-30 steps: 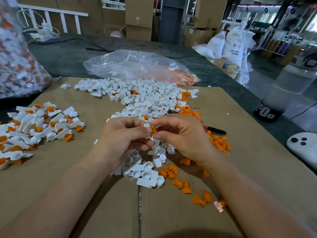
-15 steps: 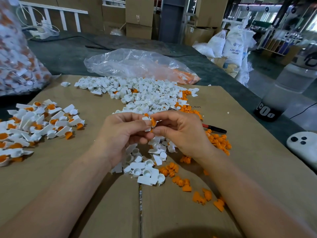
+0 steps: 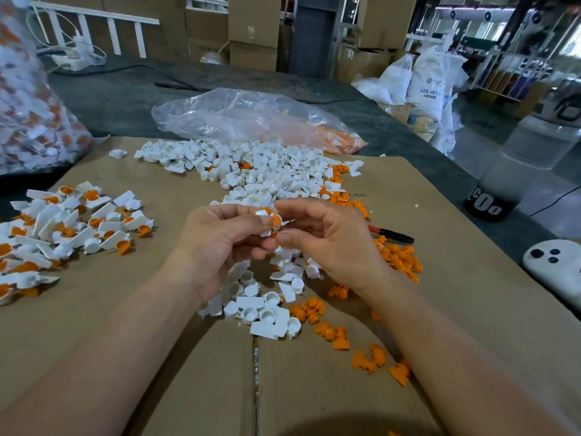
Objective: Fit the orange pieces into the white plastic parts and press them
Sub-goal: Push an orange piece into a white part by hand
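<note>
Two flaps of a brown cardboard sheet [image 3: 125, 309] cover the worktop, strewn nearest with loose orange plastic pieces [image 3: 339, 339] and small white plastic parts [image 3: 267, 313]. Just above that heap the left hand [image 3: 226, 243] pinches one white tabbed part [image 3: 264, 229], while the right hand [image 3: 330, 243] pinches a small orange piece [image 3: 276, 219] against its round socket. Farther off lie a pile of white parts with orange fitted [image 3: 78, 221] at left, a crumpled clear plastic bag [image 3: 239, 118] on the dark grey table [image 3: 125, 99], then stacked brown cardboard boxes [image 3: 253, 23] and white sacks [image 3: 427, 80].
</note>
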